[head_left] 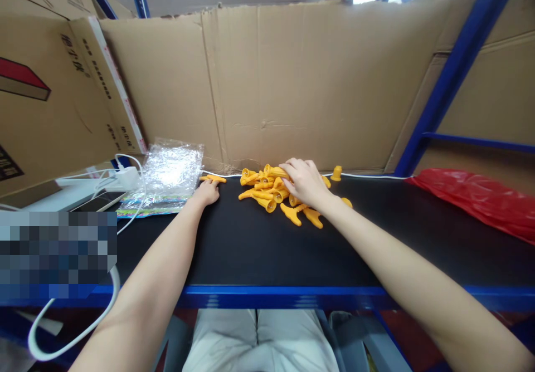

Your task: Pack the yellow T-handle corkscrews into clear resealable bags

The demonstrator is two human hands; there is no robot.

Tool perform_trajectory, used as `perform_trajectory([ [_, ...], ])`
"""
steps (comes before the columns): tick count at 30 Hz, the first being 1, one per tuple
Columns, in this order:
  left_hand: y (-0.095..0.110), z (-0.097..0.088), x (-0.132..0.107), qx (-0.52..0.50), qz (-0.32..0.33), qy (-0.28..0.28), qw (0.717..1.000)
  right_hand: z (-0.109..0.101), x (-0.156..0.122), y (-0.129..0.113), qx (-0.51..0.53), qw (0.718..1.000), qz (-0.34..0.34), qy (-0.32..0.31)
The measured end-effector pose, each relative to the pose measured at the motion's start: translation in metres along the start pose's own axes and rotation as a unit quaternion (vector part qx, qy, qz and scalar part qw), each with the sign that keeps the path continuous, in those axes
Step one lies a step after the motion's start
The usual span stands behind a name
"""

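Observation:
A heap of several small yellow plastic parts (263, 187) lies on the black table top (259, 249) near the cardboard back wall. My right hand (304, 181) rests on the right side of the heap, fingers curled over the parts. My left hand (207, 192) is further left, fingers closed on a single yellow part (214, 179) that pokes out beyond its fingertips. One more yellow part (336, 172) stands alone to the right of the heap.
A stack of clear plastic bags (169, 174) lies at the left, beside a white charger with cables (125, 178) and a phone (100, 200). A red plastic bag (480, 199) lies at the right. Cardboard (292, 82) walls the back; blue shelf posts (451, 77) stand right.

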State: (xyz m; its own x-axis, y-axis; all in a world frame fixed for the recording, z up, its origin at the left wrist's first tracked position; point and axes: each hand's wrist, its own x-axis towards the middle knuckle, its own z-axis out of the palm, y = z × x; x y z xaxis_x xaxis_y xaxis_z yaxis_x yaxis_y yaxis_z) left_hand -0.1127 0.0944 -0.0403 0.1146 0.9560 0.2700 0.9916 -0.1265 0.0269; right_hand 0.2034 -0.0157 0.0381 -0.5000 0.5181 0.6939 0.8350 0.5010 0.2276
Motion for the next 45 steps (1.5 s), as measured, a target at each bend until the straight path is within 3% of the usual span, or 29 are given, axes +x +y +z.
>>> perform_trajectory([
  [4,0.003,-0.001,-0.002,0.002,-0.016,-0.001,1.0,0.001,0.002,0.012,0.028,0.996,0.064,0.058],
  [9,0.006,-0.005,-0.004,0.008,-0.018,0.009,1.0,0.001,0.001,0.057,0.056,0.958,0.25,0.132],
  [14,0.013,-0.014,-0.007,0.013,0.038,0.053,0.998,0.003,-0.022,0.116,0.039,0.892,0.434,0.119],
  [17,0.02,-0.019,-0.009,0.002,0.06,0.113,0.992,0.009,-0.046,0.145,0.02,0.857,0.501,0.122],
  [20,0.027,-0.024,-0.011,-0.014,0.087,0.156,0.984,0.021,-0.072,0.164,0.041,0.827,0.555,0.072],
  [27,0.033,-0.023,-0.009,-0.045,0.157,0.197,0.967,0.042,-0.106,0.179,0.01,0.797,0.588,-0.137],
  [31,0.03,-0.018,-0.007,-0.072,0.172,0.218,0.958,0.04,-0.106,0.176,-0.015,0.798,0.582,-0.155],
  [38,0.029,-0.015,-0.005,-0.07,0.176,0.229,0.955,0.04,-0.103,0.171,0.013,0.841,0.52,-0.148],
  [45,0.029,-0.016,-0.005,-0.067,0.179,0.234,0.953,0.046,-0.105,0.175,-0.017,0.841,0.49,-0.23],
])
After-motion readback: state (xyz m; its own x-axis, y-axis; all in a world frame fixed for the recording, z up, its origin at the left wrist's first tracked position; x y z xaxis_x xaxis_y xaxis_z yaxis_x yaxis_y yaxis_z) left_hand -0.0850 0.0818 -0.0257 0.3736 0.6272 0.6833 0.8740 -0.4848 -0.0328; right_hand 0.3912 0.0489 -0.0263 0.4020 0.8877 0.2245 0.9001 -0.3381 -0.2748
